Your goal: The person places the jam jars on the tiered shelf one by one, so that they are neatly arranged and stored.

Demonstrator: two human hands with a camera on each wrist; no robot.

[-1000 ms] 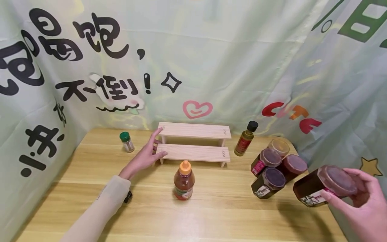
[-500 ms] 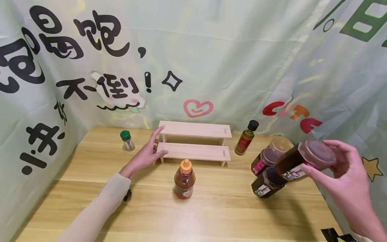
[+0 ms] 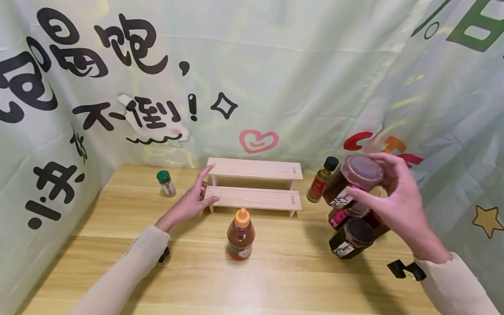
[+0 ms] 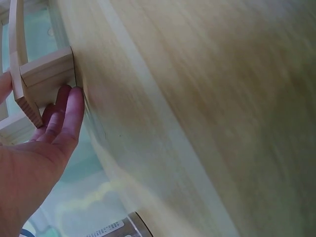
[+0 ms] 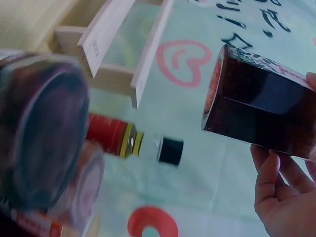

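My right hand (image 3: 399,205) holds a dark jam jar (image 3: 336,186) up in the air, tilted, with thumb and fingers around it near its lid. In the right wrist view the jar's dark glass side (image 5: 266,108) shows above the fingertips (image 5: 269,175). At the left end of a two-step wooden rack (image 3: 252,197), my left hand (image 3: 189,203) grips the lower step. Its thumb lies on the board's top, and in the left wrist view the other fingers (image 4: 64,116) reach along the leg (image 4: 49,71). Several more jars (image 3: 351,239) stand below the raised jar, partly hidden by it.
An oil bottle with black cap (image 3: 318,183) stands right of the rack, close behind the raised jar. A squeeze bottle with orange cap (image 3: 240,238) stands in front of the rack. A green-capped shaker (image 3: 166,183) stands at left. A printed curtain (image 3: 307,87) hangs behind the table.
My right hand has carried the jam jar left and farther back, from the right side of the jar group to above it, near the oil bottle. My left hand has stayed on the rack.
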